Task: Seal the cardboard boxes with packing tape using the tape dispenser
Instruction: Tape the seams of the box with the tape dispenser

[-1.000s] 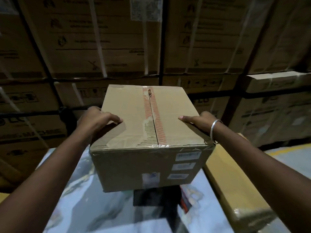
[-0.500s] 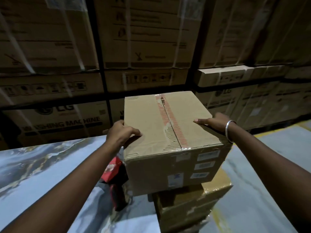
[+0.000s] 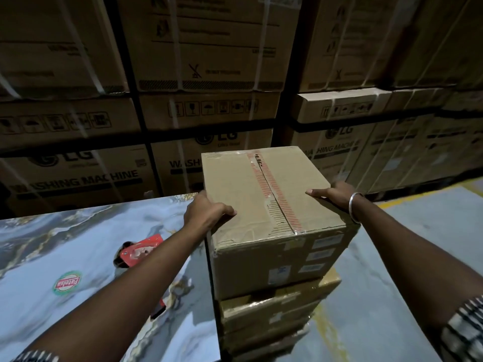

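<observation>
A cardboard box (image 3: 271, 205), its seam already taped, is gripped at its sides by the left hand (image 3: 206, 212) and right hand (image 3: 332, 194), fingers curled over the edges. It is set on a stack beside the table (image 3: 65, 244), where the tape dispenser (image 3: 138, 250) lies untouched

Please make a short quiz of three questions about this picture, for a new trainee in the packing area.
1. True or false: both hands hold the top cardboard box.
2. Where does the tape dispenser lie? A) on the box B) on the marble-pattern table C) in the right hand
3. What does the top box rest on?

Key: 1 true: left hand, right hand. 2 B. 3 another cardboard box.
</observation>
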A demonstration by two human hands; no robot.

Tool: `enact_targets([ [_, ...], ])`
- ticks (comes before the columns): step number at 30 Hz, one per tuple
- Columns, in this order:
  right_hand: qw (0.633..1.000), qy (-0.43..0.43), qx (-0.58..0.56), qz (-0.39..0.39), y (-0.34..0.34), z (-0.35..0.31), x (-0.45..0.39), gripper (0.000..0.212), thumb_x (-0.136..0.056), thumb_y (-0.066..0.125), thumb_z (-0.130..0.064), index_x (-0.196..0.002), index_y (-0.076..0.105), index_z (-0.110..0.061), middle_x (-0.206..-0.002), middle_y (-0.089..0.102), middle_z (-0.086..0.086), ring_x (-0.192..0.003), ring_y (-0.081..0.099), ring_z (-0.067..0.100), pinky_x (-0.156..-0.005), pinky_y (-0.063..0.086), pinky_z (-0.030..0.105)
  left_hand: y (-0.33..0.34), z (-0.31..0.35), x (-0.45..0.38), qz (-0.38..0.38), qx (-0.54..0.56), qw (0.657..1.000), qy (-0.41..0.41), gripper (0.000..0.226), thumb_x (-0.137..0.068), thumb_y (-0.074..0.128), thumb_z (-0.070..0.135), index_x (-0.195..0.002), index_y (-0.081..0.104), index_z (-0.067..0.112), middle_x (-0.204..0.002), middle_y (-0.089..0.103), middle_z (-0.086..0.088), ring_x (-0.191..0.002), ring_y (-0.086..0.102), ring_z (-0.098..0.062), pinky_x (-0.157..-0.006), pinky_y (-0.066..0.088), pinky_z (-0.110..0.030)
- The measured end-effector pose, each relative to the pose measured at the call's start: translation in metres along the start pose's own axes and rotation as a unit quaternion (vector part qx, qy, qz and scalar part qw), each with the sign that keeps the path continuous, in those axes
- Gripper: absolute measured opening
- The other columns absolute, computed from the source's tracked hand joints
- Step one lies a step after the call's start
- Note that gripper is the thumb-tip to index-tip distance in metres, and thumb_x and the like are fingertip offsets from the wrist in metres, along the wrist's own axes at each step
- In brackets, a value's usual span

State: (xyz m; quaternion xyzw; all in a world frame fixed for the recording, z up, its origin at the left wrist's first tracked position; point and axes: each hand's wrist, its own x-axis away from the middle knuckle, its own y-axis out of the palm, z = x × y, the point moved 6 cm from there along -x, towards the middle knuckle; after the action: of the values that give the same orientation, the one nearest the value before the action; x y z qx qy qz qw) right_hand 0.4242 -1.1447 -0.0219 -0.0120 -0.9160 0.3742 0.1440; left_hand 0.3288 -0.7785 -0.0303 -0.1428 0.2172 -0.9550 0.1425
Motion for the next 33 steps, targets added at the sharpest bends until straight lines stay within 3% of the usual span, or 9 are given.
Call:
enact_targets([
  [8,1.000,0.000,0.022,0.005,-0.010,0.009,-0.018,0.059,-0.075,0.079,-0.062,-0.095,0.073,-0.007,-0.088,0.071,0.010,-0.077,0.065,0.025,-0.057,0.040,0.030,0.016,0.008,0.004,0.016,0.002,1.000,0.001,0.076,-0.043,0.081,0.045,-0.113,0.059,0.026,-0.105,0.069,0.007,-0.097,0.064,-0.021,-0.086,0.052,-0.036],
  [16,0.999,-0.013,0.028,0.015,-0.007,0.020,-0.023,0.057,-0.076,0.079,-0.060,-0.109,0.073,-0.014,-0.098,0.073,0.007,-0.084,0.067,0.025,-0.068,0.050,0.033,0.026,0.007,0.004,0.004,-0.007,1.000,0.005,0.078,-0.041,0.083,0.046,-0.113,0.059,0.025,-0.103,0.070,0.007,-0.097,0.065,-0.021,-0.090,0.054,-0.039],
  [20,0.995,-0.040,0.076,0.047,-0.004,0.013,-0.019,0.059,-0.080,0.076,-0.060,-0.121,0.066,-0.019,-0.112,0.071,0.007,-0.089,0.062,0.023,-0.069,0.047,0.033,0.025,-0.001,0.003,0.007,0.009,1.000,0.027,0.061,-0.065,0.090,0.032,-0.115,0.057,0.022,-0.105,0.066,0.006,-0.094,0.061,-0.017,-0.080,0.046,-0.029],
  [24,0.977,-0.055,0.183,0.089,0.002,-0.005,-0.011,0.058,-0.089,0.068,-0.050,-0.129,0.053,-0.010,-0.125,0.063,0.018,-0.102,0.059,0.035,-0.078,0.047,0.038,0.022,-0.005,0.002,-0.006,0.016,0.999,0.048,0.053,-0.070,0.089,0.029,-0.115,0.062,0.020,-0.104,0.068,0.006,-0.093,0.062,-0.015,-0.077,0.043,-0.026],
  [27,0.950,-0.077,0.275,0.127,0.013,-0.030,0.006,0.058,-0.090,0.061,-0.050,-0.132,0.057,-0.010,-0.127,0.057,0.022,-0.112,0.056,0.041,-0.088,0.048,0.043,0.016,-0.015,0.001,-0.017,0.041,0.999,0.031,0.048,-0.069,0.089,0.025,-0.111,0.067,0.017,-0.102,0.072,0.006,-0.097,0.067,-0.017,-0.076,0.047,-0.025],
  [30,0.941,-0.132,0.276,0.142,0.035,-0.065,0.027,0.054,-0.089,0.062,-0.050,-0.128,0.063,-0.012,-0.130,0.055,0.019,-0.114,0.055,0.040,-0.095,0.048,0.044,0.002,-0.025,0.002,-0.011,0.068,0.997,0.017,0.029,-0.076,0.085,0.022,-0.095,0.062,0.023,-0.091,0.065,0.012,-0.093,0.064,-0.014,-0.074,0.044,-0.024],
  [33,0.956,-0.201,0.201,0.076,0.074,-0.105,0.046,0.053,-0.090,0.066,-0.047,-0.127,0.064,-0.010,-0.124,0.059,0.015,-0.106,0.060,0.033,-0.090,0.052,0.040,-0.022,-0.040,0.001,0.014,0.092,0.996,0.006,0.045,-0.084,0.077,0.029,-0.124,0.062,0.014,-0.115,0.062,0.002,-0.115,0.057,-0.023,-0.087,0.036,-0.027],
])
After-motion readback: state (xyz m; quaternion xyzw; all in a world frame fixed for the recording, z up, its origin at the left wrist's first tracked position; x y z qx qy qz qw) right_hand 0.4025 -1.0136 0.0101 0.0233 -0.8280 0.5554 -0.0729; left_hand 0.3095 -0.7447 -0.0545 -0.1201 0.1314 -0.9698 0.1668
